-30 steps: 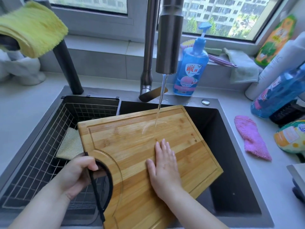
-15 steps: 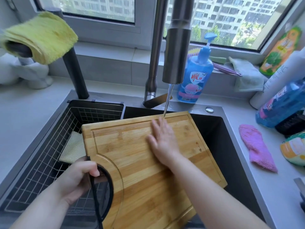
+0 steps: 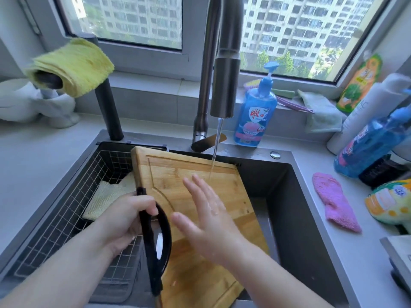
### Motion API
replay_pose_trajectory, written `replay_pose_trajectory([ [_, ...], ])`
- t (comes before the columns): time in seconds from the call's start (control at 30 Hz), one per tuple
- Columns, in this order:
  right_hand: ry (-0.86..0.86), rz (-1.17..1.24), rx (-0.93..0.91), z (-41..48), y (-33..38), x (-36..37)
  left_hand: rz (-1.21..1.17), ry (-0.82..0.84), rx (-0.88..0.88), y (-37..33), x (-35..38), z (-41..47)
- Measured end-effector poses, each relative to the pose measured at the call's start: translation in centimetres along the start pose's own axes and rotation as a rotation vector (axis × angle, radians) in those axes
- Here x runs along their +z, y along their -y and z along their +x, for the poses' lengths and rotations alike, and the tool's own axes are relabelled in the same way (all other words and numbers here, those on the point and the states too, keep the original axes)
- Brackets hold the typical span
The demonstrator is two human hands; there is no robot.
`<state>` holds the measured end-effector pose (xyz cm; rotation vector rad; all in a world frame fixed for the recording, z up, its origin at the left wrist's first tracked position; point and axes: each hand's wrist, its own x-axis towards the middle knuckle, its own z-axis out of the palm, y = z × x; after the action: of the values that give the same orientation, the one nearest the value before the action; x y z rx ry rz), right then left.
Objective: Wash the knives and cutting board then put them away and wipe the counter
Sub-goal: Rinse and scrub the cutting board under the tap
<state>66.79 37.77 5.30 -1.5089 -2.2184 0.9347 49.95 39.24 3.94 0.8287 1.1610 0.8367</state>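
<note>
A bamboo cutting board lies tilted over the dark sink, under a thin stream of water from the steel faucet. My left hand grips the board's black handle at its near left edge. My right hand lies flat, fingers straight, on the wet middle of the board, just left of where the water lands. No knife is in view.
A wire basket with a pale cloth fills the sink's left half. Blue soap bottle stands behind the sink. A pink cloth, bottles and a sponge pack crowd the right counter. A yellow cloth hangs on a black spout at left.
The board has turned, its far end now more to the left over the basket. My right hand slid back from the far edge toward the board's middle. My left hand kept the handle.
</note>
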Motion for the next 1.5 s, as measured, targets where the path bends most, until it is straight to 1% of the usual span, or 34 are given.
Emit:
replay_pose_trajectory([
  [0.07,0.030,0.046,-0.047,-1.7,1.6,0.4,0.044,-0.046,-0.015,-0.6,1.1,-0.3],
  [0.13,0.027,0.020,-0.080,-3.4,2.6,1.5,0.044,-0.092,-0.019,-0.9,2.2,-0.6],
  [0.23,0.075,-0.152,0.003,-4.9,3.0,3.2,0.012,-0.121,0.007,-0.7,2.8,-0.2],
  [0.27,0.077,-0.183,0.044,-5.0,3.0,3.5,0.026,-0.158,0.004,-0.8,3.2,-0.3],
  [0.37,-0.007,-0.217,0.148,-5.1,2.8,3.1,0.027,-0.199,0.021,-1.0,4.4,-0.6],
  [0.43,-0.061,-0.241,0.162,-5.4,2.5,2.7,0.053,-0.207,0.024,-1.2,5.3,-1.0],
  [0.5,-0.084,-0.267,0.163,-6.0,2.2,2.1,0.061,-0.183,0.045,-1.3,6.3,-1.4],
  [0.57,-0.163,-0.267,0.161,-6.6,1.5,0.8,0.072,-0.124,0.074,-1.6,7.3,-1.7],
  [0.6,-0.220,-0.248,0.154,-6.8,0.9,0.0,0.083,-0.084,0.077,-1.9,7.9,-1.9],
  [0.67,-0.350,-0.114,0.108,-7.1,-0.2,-1.9,0.087,-0.024,0.088,-3.0,8.7,-2.1],
  [0.77,-0.459,0.117,0.047,-7.5,-1.9,-4.6,0.073,-0.023,0.150,-4.3,8.8,-1.8],
  [0.83,-0.432,0.194,0.022,-7.9,-2.5,-6.0,0.088,-0.042,0.174,-4.0,8.1,-1.6],
  [0.9,-0.384,0.206,-0.020,-8.3,-2.7,-6.9,0.091,-0.089,0.154,-2.7,6.7,-1.3],
  [1.03,-0.352,0.155,-0.050,-8.5,-3.0,-7.8,0.052,-0.201,0.015,1.4,3.9,-0.5],
  [1.17,-0.242,0.104,-0.091,-9.5,-2.4,-8.4,0.036,-0.172,-0.087,4.1,2.7,0.8],
  [1.23,-0.200,0.098,-0.119,-10.1,-1.8,-8.0,0.073,-0.136,-0.099,4.7,2.6,1.7],
  [1.3,-0.193,0.076,-0.150,-10.5,-1.0,-7.6,0.126,-0.120,-0.094,5.1,2.2,2.8],
  [1.37,-0.223,0.070,-0.161,-10.7,-0.1,-7.6,0.166,-0.114,-0.092,5.3,1.5,3.6],
  [1.5,-0.355,0.130,-0.078,-10.1,2.0,-8.6,0.146,-0.098,-0.144,5.8,-0.1,4.5],
])
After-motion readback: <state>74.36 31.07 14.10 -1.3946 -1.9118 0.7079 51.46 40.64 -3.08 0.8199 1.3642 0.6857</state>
